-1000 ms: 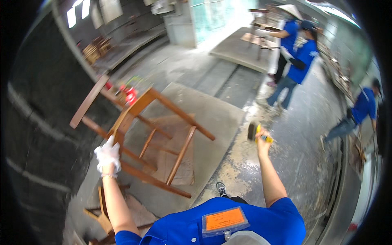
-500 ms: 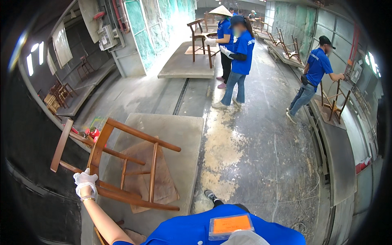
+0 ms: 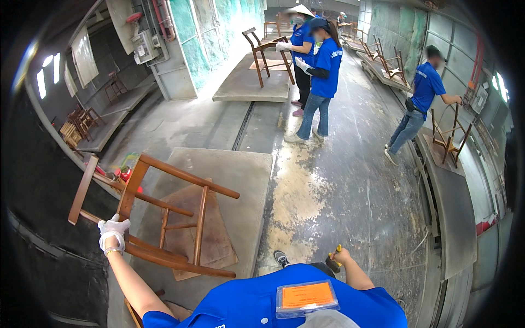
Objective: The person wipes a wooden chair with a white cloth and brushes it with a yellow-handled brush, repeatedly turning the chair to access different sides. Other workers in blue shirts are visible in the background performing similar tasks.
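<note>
My left hand, in a white glove, is closed around the brown wooden chair frame by its seat rail. The frame is tipped on its side, legs pointing right, over a grey platform with a brown cardboard sheet on it. My right hand, bare, is at the lower middle beside my body. It is closed on a small yellow-and-dark hand tool, whose exact kind I cannot make out. Part of another wooden piece shows under my left forearm.
Ahead, two people in blue shirts stand by another platform holding a chair. At right, a person handles an upturned chair on a long bench. Red items sit behind my chair frame.
My right hand has come into view with the tool. The chair frame in my left hand has shifted slightly left and up. The chair ahead has been turned and tilted.
</note>
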`<action>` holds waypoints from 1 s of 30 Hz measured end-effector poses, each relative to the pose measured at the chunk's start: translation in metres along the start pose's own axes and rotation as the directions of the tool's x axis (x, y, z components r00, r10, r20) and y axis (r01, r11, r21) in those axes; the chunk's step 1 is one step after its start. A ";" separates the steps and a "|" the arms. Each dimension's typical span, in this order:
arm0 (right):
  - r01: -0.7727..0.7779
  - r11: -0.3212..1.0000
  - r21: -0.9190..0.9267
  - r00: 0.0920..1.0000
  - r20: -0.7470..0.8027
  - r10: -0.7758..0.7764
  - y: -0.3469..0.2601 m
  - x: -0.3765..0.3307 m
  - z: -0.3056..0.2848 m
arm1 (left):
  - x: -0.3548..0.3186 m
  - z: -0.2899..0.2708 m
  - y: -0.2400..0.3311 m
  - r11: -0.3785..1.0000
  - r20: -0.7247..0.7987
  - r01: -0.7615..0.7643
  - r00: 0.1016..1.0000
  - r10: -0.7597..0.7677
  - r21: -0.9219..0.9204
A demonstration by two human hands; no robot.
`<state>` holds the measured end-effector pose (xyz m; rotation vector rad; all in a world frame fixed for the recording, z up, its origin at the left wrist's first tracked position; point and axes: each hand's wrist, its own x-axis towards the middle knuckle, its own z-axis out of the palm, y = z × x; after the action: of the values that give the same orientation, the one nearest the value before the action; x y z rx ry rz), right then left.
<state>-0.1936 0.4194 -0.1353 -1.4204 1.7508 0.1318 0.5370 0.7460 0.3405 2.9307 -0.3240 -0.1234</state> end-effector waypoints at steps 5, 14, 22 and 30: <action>0.060 0.981 -0.185 0.990 0.138 -0.034 -0.002 0.020 0.014 | -0.006 0.002 0.010 0.999 -0.040 0.031 0.999 -0.032 -0.033; 0.032 0.955 -0.294 0.981 0.193 0.026 0.052 0.048 0.060 | -0.009 -0.001 0.029 0.999 -0.103 0.027 0.994 -0.024 0.030; 0.012 0.961 -0.277 0.994 0.111 0.019 -0.004 0.044 0.026 | 0.005 -0.002 0.038 0.998 -0.064 -0.004 0.998 0.008 0.070; 0.074 0.925 -0.373 0.977 0.214 0.008 -0.031 0.070 0.023 | 0.019 0.002 0.037 0.990 -0.066 -0.041 0.997 0.050 0.134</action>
<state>-0.1538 0.3689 -0.1832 -1.6402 1.5772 0.6121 0.5473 0.7058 0.3443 3.0472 -0.4033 0.0067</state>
